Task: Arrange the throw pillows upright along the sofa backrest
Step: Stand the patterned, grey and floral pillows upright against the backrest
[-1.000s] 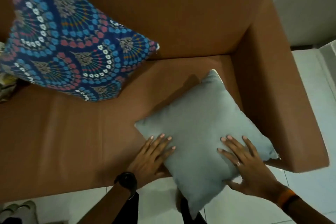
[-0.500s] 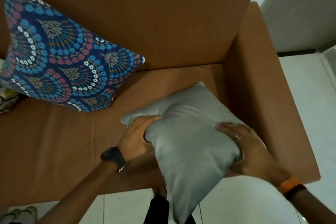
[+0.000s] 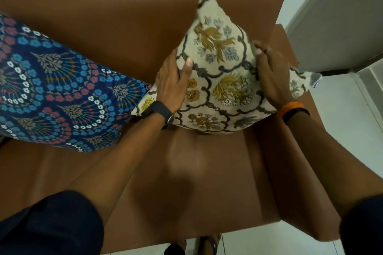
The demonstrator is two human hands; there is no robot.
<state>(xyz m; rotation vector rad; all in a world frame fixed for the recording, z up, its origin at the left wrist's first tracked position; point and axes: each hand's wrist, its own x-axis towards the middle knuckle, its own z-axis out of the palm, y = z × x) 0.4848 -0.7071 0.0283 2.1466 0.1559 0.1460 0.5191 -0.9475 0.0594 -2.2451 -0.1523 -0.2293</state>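
Note:
A cream pillow with a yellow and grey floral pattern (image 3: 221,89) stands upright against the brown sofa backrest (image 3: 134,16) near the right armrest. My left hand (image 3: 173,83) grips its left edge, thumb on the front face. My right hand (image 3: 269,72) holds its right side. A grey reverse side shows at the pillow's right corner (image 3: 316,78). A blue pillow with red, white and blue fan motifs (image 3: 51,93) leans on the backrest to the left, its corner touching the cream pillow.
The brown sofa seat (image 3: 186,172) stretches in front of the pillows. The right armrest (image 3: 284,39) lies behind my right hand. A white tiled floor (image 3: 342,122) and a pale wall (image 3: 342,16) are to the right. My sandalled feet (image 3: 207,245) show below the seat edge.
The pillow lay flat on the seat grey side up; both hands lifted and turned it, and now it stands upright at the backrest showing its floral face. The view moved closer.

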